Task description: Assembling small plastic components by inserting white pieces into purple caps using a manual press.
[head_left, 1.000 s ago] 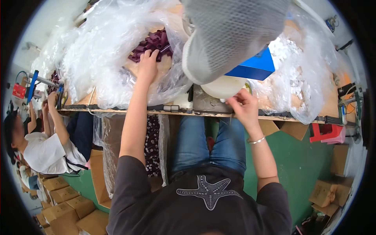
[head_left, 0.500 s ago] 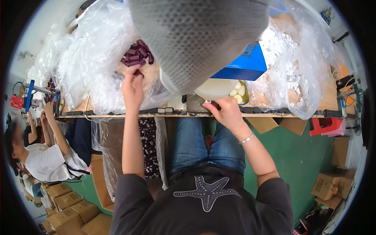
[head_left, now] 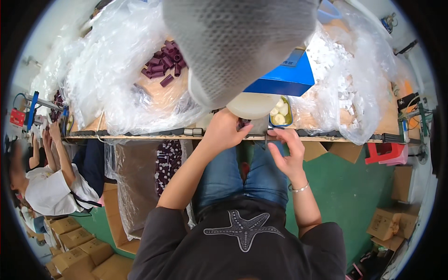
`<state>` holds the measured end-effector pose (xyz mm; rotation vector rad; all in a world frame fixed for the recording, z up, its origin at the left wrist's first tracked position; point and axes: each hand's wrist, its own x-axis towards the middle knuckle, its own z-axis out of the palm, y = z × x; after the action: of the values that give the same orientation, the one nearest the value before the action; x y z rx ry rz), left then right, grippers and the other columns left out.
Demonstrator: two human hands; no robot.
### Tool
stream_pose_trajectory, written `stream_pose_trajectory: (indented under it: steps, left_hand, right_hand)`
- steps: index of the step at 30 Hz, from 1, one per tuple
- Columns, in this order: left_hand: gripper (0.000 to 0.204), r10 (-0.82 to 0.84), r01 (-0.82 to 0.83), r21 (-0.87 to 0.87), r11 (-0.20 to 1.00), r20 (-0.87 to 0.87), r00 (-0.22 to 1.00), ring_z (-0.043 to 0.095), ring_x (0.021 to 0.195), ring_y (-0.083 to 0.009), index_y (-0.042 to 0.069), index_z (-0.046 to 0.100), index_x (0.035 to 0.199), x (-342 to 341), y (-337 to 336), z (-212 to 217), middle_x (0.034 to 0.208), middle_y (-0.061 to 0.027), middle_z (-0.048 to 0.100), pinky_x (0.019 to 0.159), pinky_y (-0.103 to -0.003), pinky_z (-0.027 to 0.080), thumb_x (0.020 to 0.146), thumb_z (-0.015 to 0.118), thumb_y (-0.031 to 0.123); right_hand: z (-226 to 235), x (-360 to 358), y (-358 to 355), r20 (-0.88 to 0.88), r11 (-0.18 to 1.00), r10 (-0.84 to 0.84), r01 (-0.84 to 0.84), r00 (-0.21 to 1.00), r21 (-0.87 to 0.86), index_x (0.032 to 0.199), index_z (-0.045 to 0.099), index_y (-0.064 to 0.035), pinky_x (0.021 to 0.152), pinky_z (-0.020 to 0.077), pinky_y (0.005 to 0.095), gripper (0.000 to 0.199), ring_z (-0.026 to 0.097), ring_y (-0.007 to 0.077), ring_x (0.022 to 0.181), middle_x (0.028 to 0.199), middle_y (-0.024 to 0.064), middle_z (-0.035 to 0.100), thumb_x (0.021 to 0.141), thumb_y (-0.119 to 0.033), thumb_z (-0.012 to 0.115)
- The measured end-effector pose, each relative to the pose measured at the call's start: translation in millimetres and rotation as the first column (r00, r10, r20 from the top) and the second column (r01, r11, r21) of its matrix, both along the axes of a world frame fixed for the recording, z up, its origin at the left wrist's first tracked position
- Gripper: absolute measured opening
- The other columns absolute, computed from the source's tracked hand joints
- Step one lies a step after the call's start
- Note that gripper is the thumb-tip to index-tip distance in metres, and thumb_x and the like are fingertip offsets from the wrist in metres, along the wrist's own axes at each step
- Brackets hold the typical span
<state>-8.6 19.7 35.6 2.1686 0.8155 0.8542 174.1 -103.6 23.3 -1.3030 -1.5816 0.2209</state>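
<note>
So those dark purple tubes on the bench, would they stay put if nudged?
Probably not. The purple tubes look like short round cylinders lying loose on their sides, so they would likely roll. They seem small and light. The clear plastic sheet crumpled around them might stop some.

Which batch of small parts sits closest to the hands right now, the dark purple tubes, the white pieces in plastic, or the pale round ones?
The pale round ones in the small dish, just above the right hand; the others lie farther back.

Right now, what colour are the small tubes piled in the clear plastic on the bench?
Dark maroon tubes, seen best in the head view.
</note>
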Motion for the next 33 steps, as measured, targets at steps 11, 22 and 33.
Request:
stream_pose_trajectory:
  steps: [11, 22, 33]
  left_hand:
    - [0.030, -0.047, 0.051, -0.045, 0.998, 0.083, 0.995, 0.058, 0.069, -0.0301, -0.001, 0.062, 0.099, -5.2, -0.6, -22.8, 0.085, -0.0164, 0.059, 0.064, -0.039, 0.048, 0.074, 0.075, 0.009]
    - [0.022, -0.059, 0.059, 0.032, 0.998, 0.013, 0.998, 0.051, 0.060, -0.0188, 0.002, 0.065, 0.094, -1.8, 5.8, -27.1, 0.076, -0.0077, 0.062, 0.057, -0.031, 0.043, 0.074, 0.074, 0.006]
    - [0.044, 0.119, -0.130, 0.199, 0.971, 0.066, 0.991, 0.050, 0.085, -0.0269, 0.005, 0.063, 0.104, 0.3, -16.9, -21.7, 0.083, -0.0046, 0.059, 0.079, -0.039, 0.037, 0.065, 0.082, 0.012]
  right_hand:
    - [-8.0, 8.2, -14.3, -0.041, 0.998, 0.032, -0.034, 0.999, -0.061, 0.107, 0.063, -0.0008, 0.070, 0.0500, 0.0315, 0.035, 0.061, 0.0226, 0.079, 0.094, 0.0093, 0.069, 0.073, 0.001, 0.073]
    - [-0.9, 21.4, -27.2, 0.000, 0.998, -0.004, 0.004, 1.000, -0.066, 0.100, 0.066, -0.0022, 0.066, 0.0496, 0.0313, 0.029, 0.061, 0.0224, 0.072, 0.089, 0.0090, 0.069, 0.073, 0.002, 0.073]
    - [-3.3, 273.7, 0.1, 0.387, 0.611, -0.711, 0.788, 0.587, -0.074, 0.099, 0.066, -0.0043, 0.069, 0.0522, 0.0413, 0.019, 0.066, 0.0330, 0.078, 0.089, 0.0167, 0.070, 0.080, -0.009, 0.065]
